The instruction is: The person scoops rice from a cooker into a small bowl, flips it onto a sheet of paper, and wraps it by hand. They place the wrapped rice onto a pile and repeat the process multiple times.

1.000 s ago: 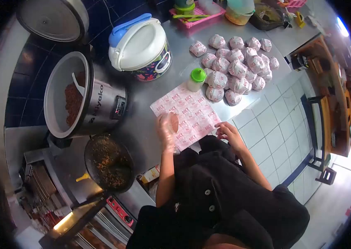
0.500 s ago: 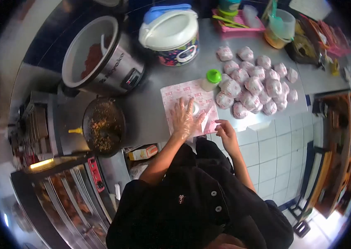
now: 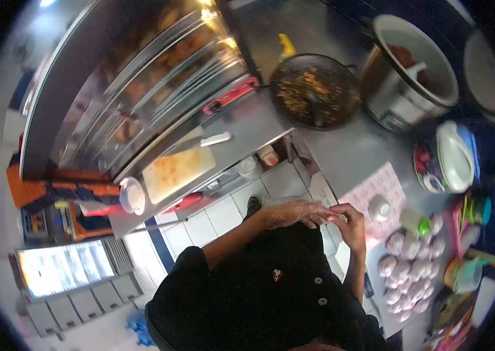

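My left hand (image 3: 295,214), in a clear plastic glove, is stretched out in front of my body. Its fingers are extended and hold nothing. My right hand (image 3: 350,227) is bare, its thumb and fingers pinched at the fingertips of the plastic glove. To the right of both hands lies a pink printed wrapping paper sheet (image 3: 385,182) with a small white round thing (image 3: 380,207) on it. A bottle with a green cap (image 3: 416,223) stands by the paper's edge. Several wrapped round bundles (image 3: 409,272) sit grouped beyond it.
A wok of browned food (image 3: 310,92), a slow cooker (image 3: 401,88) and a patterned rice cooker (image 3: 453,157) stand on the steel counter. At left are a glass display cabinet (image 3: 136,88), a cutting board (image 3: 178,173) with a knife (image 3: 215,139), and a white tub (image 3: 133,196).
My view has swung left towards the display cabinet. My left hand has lifted off the wrapping paper and the white round thing; my right hand now meets its gloved fingertips.
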### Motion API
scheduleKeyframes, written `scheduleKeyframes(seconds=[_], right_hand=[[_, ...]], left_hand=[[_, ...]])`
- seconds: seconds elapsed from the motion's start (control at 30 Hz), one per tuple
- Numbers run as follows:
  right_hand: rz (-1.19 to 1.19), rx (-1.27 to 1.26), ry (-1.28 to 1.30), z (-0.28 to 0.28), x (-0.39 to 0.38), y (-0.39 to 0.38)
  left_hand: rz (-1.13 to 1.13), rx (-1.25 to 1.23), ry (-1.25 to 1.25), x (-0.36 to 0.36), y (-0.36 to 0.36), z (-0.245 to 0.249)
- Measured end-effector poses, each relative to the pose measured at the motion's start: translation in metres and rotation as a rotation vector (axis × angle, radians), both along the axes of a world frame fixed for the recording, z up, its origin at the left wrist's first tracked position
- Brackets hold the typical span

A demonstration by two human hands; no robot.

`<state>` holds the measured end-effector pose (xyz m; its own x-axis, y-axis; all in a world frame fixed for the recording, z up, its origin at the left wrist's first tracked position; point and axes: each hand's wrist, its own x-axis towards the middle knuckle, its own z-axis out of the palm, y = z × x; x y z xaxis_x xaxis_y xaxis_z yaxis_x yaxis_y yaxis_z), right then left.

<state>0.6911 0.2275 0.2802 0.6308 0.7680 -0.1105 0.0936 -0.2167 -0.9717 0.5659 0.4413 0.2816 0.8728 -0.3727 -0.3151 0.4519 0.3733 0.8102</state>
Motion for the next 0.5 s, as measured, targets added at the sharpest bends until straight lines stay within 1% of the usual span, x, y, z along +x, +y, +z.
scheduleKeyframes(seconds=[0.07,0.13,0.17,0.27,0.33,0.37,0.4,0.47,0.5], right_hand=[[0.050,-0.030,0.078,-0.012,-0.012,0.035],[0.090,-0.039,0.078,-0.012,-0.027,0.073],[0.127,-0.066,0.072,-0.015,-0.035,0.092],[0.233,-0.089,0.072,-0.027,-0.061,0.155],[0.293,-0.099,0.053,-0.029,-0.088,0.204],[0.315,-0.049,0.071,-0.032,-0.105,0.228],[0.371,-0.065,0.066,-0.035,-0.121,0.253],[0.477,-0.085,0.056,-0.040,-0.149,0.300],[0.497,-0.091,0.037,-0.040,-0.163,0.319]], left_hand=[[0.085,-0.061,0.002,-0.035,0.021,-0.007],[0.199,-0.098,0.015,-0.073,0.041,-0.003],[0.223,-0.158,0.015,-0.091,0.058,-0.008],[0.387,-0.158,0.020,-0.161,0.104,-0.002],[0.412,0.060,-0.022,-0.206,0.129,-0.012],[0.453,0.127,-0.016,-0.228,0.135,-0.016],[0.493,0.194,-0.008,-0.249,0.141,-0.018],[0.623,0.262,0.055,-0.288,0.156,-0.004],[0.631,0.479,-0.017,-0.305,0.160,0.001]])
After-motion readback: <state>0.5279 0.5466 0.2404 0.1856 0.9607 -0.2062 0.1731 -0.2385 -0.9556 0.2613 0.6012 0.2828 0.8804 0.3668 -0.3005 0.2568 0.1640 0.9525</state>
